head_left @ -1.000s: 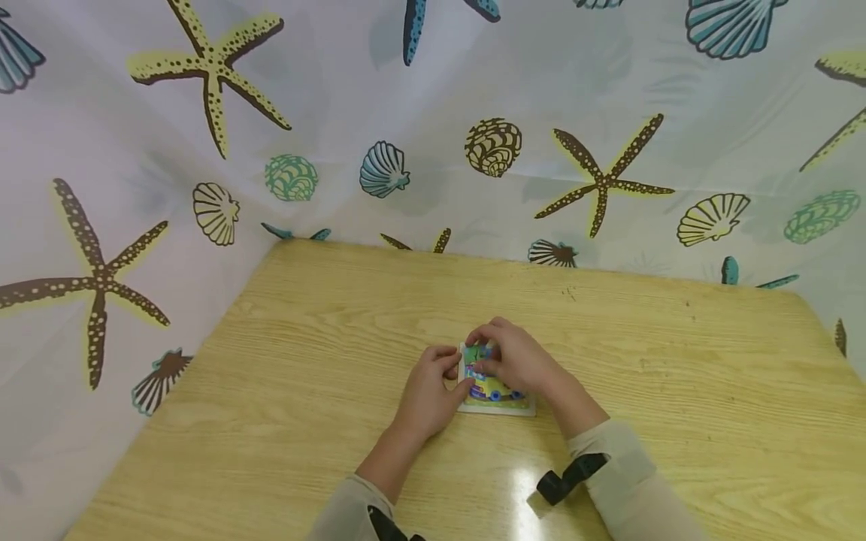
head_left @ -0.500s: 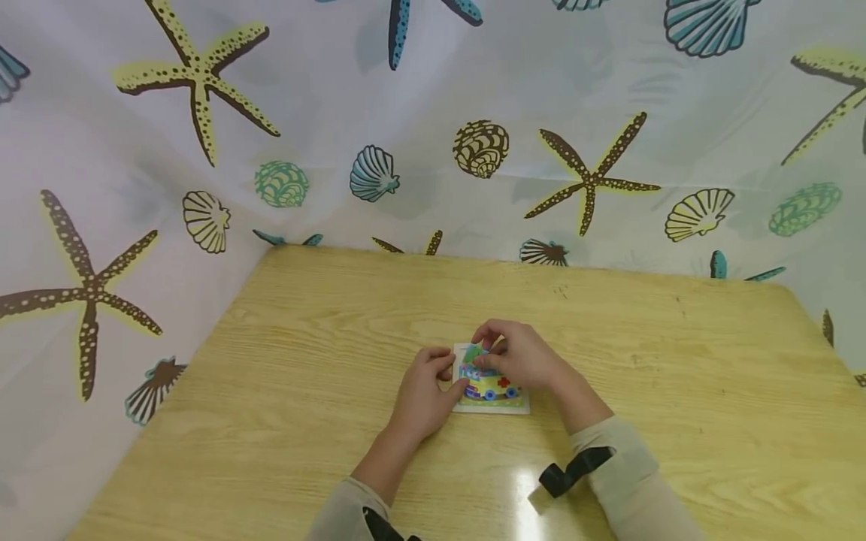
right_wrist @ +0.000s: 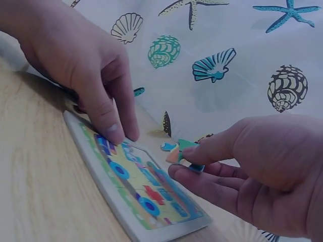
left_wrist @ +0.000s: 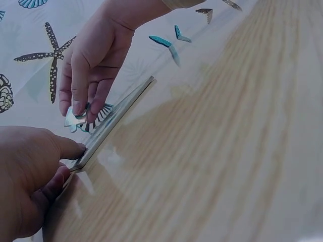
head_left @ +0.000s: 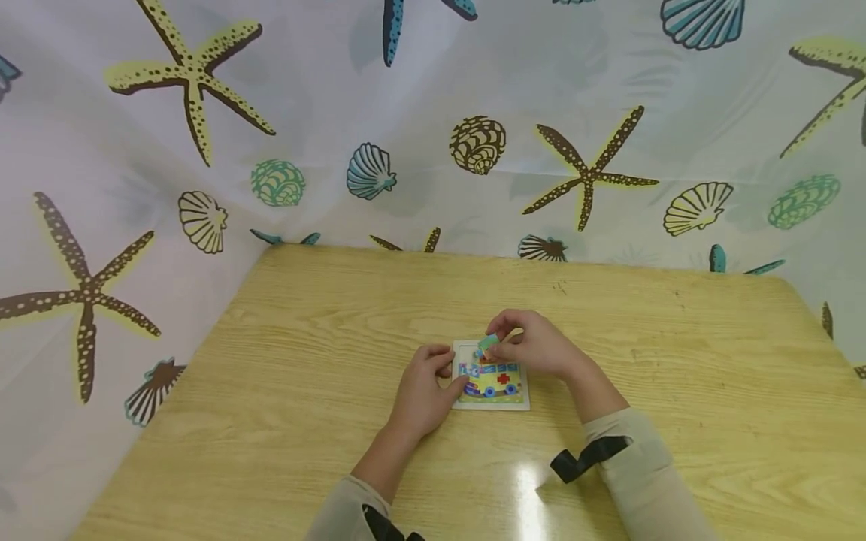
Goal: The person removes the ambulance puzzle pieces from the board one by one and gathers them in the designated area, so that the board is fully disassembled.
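Note:
A small jigsaw puzzle board (head_left: 490, 406) with a white frame and a picture of a yellow ambulance with a red cross lies flat on the table. My left hand (head_left: 422, 394) grips its left edge, thumb on the picture and fingers along the side. Between thumb and fingers, my right hand (head_left: 541, 347) pinches a puzzle piece (right_wrist: 185, 151), mostly green with some orange and a blue knob. The piece is tilted above the board's upper part. In the right wrist view, a pale gap shows in the picture near the left thumb. The left wrist view shows the piece's pale side.
The wood-grain table (head_left: 338, 315) extends on all sides of the board. Behind and at the sides hangs a white cloth (head_left: 433, 98) printed with starfish and shells. Black straps (head_left: 595, 453) with a dark stub sit on the sleeves.
My right hand has lifted the green puzzle piece from the board's upper left and moved slightly up and right, baring a pale spot. The left hand keeps its place on the board.

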